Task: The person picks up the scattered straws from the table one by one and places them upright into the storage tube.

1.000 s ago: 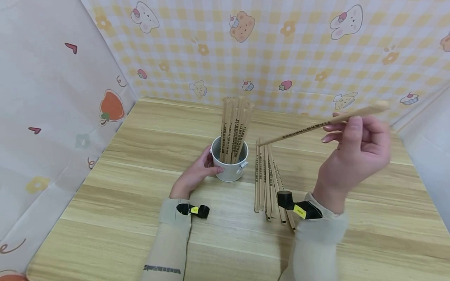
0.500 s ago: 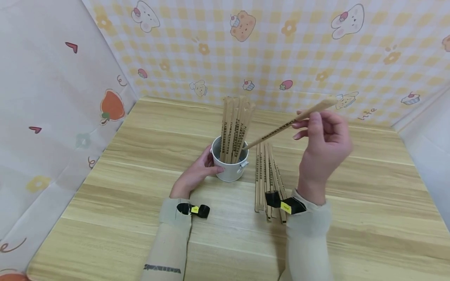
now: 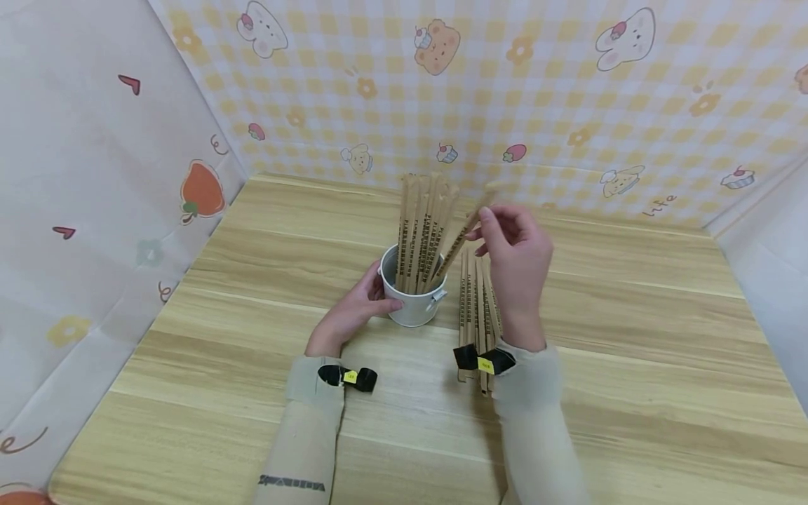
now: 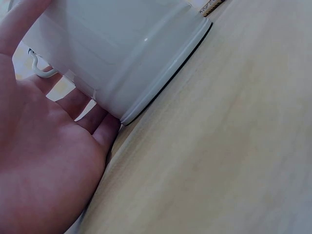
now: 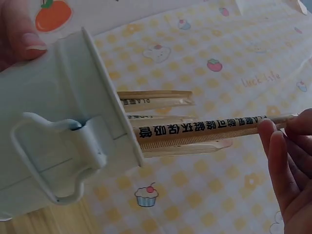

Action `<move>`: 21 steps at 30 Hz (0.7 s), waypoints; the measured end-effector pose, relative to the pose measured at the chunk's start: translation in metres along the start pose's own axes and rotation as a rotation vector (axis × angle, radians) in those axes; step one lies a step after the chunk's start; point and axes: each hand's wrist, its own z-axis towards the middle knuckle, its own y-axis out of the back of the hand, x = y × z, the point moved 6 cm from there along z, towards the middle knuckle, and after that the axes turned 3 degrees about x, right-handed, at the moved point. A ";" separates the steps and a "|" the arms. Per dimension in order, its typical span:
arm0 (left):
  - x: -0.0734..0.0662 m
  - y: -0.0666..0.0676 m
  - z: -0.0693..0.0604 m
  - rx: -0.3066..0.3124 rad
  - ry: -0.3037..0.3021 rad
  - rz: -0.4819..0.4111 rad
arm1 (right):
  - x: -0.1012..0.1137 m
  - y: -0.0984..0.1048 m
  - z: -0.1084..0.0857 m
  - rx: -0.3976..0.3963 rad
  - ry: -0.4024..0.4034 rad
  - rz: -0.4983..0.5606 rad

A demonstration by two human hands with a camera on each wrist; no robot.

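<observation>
Gripping pail (image 3: 413, 313) on wood tbl (image 3: 208, 393): L hand (image 3: 353, 308); R hand (image 3: 519, 263) pinches wrapped straw (image 3: 455, 248); yellow-chk backdrop (image 3: 543, 91) behind.

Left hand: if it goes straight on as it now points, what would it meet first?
The white bucket; the left hand grips its side. Beyond it, the patterned backdrop seems next, though depth is unclear.

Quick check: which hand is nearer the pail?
Left. The left hand grips the pail by its left side. The right hand is apart from it, up to the right, pinching a straw whose lower end is inside.
</observation>
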 end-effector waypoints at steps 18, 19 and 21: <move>0.010 0.005 0.003 -0.002 0.002 0.001 | -0.030 -0.017 -0.002 0.071 -0.141 -0.238; 0.010 0.005 0.003 -0.002 0.000 0.003 | -0.025 -0.018 -0.003 0.071 -0.145 -0.250; 0.003 0.002 0.001 -0.003 0.007 0.008 | -0.020 -0.019 -0.003 0.072 -0.146 -0.271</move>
